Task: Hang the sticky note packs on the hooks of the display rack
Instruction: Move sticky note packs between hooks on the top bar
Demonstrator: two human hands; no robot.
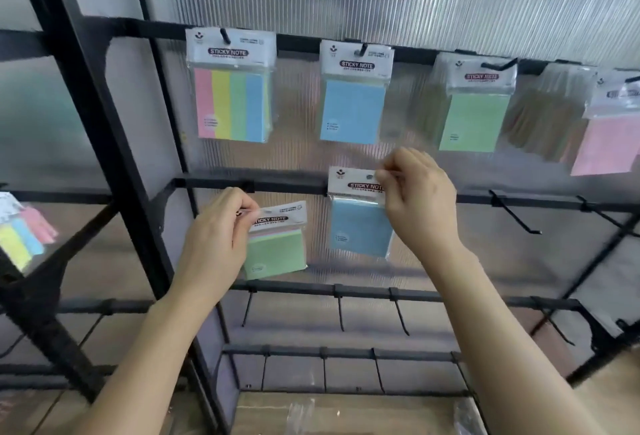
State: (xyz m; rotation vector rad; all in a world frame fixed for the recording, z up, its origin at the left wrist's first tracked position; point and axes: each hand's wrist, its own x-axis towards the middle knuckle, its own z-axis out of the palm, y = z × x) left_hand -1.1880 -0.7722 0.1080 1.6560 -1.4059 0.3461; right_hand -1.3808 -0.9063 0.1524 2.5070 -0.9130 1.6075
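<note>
My right hand (pixel 417 199) pinches the header of a blue sticky note pack (pixel 358 226) and holds it up against the second bar (pixel 287 182) of the black display rack. My left hand (pixel 216 237) grips the header of a green sticky note pack (pixel 275 251), lower and to the left, just under that bar. On the top bar hang several packs: a striped multicolour pack (pixel 232 105), a blue pack (pixel 352 109), a green pack (pixel 473 119) and a pink pack (pixel 607 143) at the right edge. Whether the held blue pack is on a hook is hidden by my fingers.
Bare black hooks (pixel 514 214) stick out of the second bar to the right. Lower bars carry more bare hooks (pixel 401 317). Ribbed translucent panel behind. Another multicolour pack (pixel 24 237) shows at the far left, behind the rack's side frame (pixel 104 129).
</note>
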